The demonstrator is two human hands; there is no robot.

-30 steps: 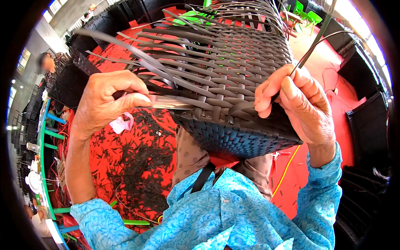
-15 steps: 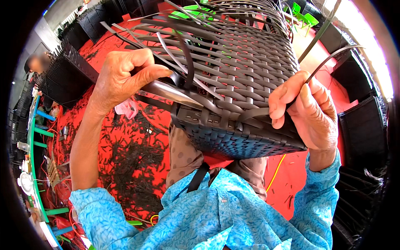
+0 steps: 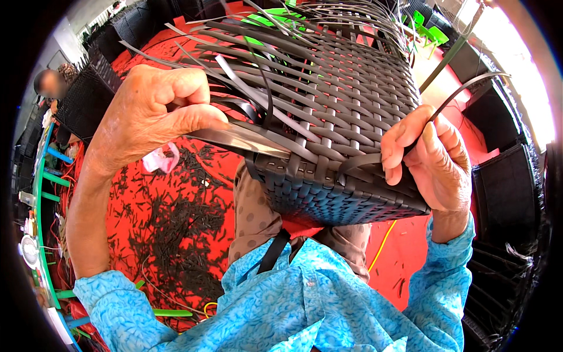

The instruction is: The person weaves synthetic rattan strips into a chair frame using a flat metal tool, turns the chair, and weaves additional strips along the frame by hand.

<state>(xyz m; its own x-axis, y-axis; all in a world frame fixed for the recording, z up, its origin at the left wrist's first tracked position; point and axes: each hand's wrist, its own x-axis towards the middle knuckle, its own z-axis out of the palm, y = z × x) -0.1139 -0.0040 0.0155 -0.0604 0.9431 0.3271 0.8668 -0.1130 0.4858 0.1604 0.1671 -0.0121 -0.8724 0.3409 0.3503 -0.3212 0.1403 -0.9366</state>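
A half-woven basket (image 3: 352, 202) of flat dark plastic strips lies over my knees, its tightly woven end toward me. My left hand (image 3: 170, 102) is closed at the basket's left corner. From under its thumb runs a shiny, tapering metal blade tool (image 3: 246, 141), its tip against the weave; its handle is hidden. At the right side my right hand (image 3: 434, 158) pinches a dark plastic strip (image 3: 463, 88). One end of that strip curves up and away to the right; the other meets the basket's near edge. Loose strip ends (image 3: 193, 50) fan out at the left.
Dark strip offcuts (image 3: 176, 234) litter the red floor (image 3: 387, 281). A pink plastic bag (image 3: 161, 158) lies beyond them. Dark woven panels (image 3: 504, 182) line the right. Green chairs (image 3: 431, 32) stand far right. Another person (image 3: 53, 85) is at far left, near a green-framed rack (image 3: 44, 193).
My left hand has moved left and slightly down, drawing the metal blade tool back a little from the weave. The right hand keeps hold of its strip with barely any shift.
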